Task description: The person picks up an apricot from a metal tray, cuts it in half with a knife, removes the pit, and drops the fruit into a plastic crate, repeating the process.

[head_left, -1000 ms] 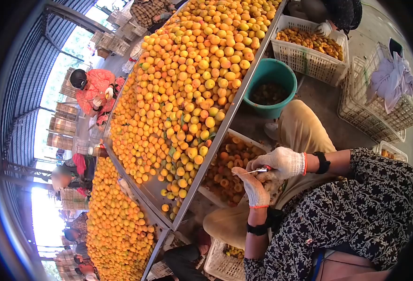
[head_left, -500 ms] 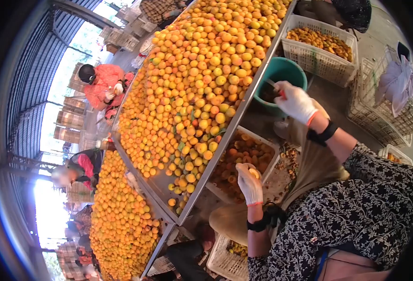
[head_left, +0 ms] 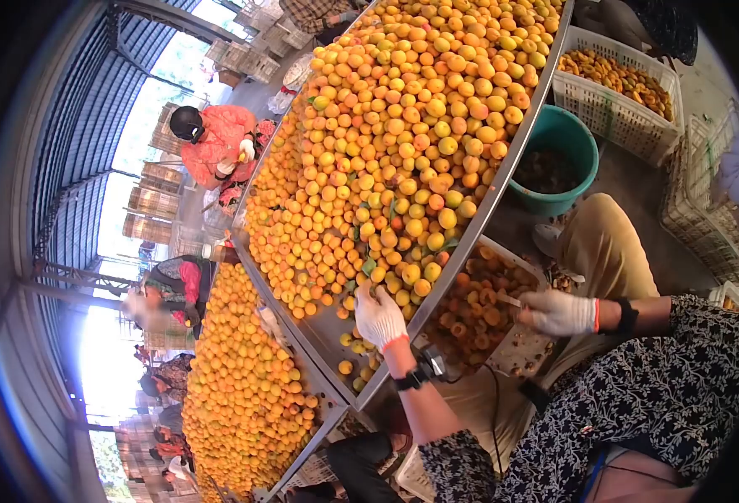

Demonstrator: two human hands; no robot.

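Note:
My left hand point(head_left: 379, 317), in a white glove, reaches over the metal table rim to the lower edge of a pile of whole apricots point(head_left: 420, 142). Its fingers are apart and at the fruit; their tips are partly hidden among the apricots. My right hand point(head_left: 556, 313), gloved too, is closed around a small knife point(head_left: 509, 299) whose blade points left; the glove hides the handle. Under the blade stands a pale crate point(head_left: 516, 261) holding apricot halves point(head_left: 468, 312). Beyond my knee is a teal bucket point(head_left: 583, 186) with dark contents, perhaps pits.
The metal table rim point(head_left: 462, 251) runs diagonally between the fruit and my lap. A white crate of cut apricots point(head_left: 617, 82) and stacked crates point(head_left: 701, 214) stand right. A second apricot heap point(head_left: 248, 394) lies lower left. Co-workers, one in an orange shirt point(head_left: 217, 142), sit across the table.
My left hand has moved from above the crate to the apricot pile, and no longer holds a cut apricot. My right hand and knife have come down from the bucket to the crate. The view has shifted.

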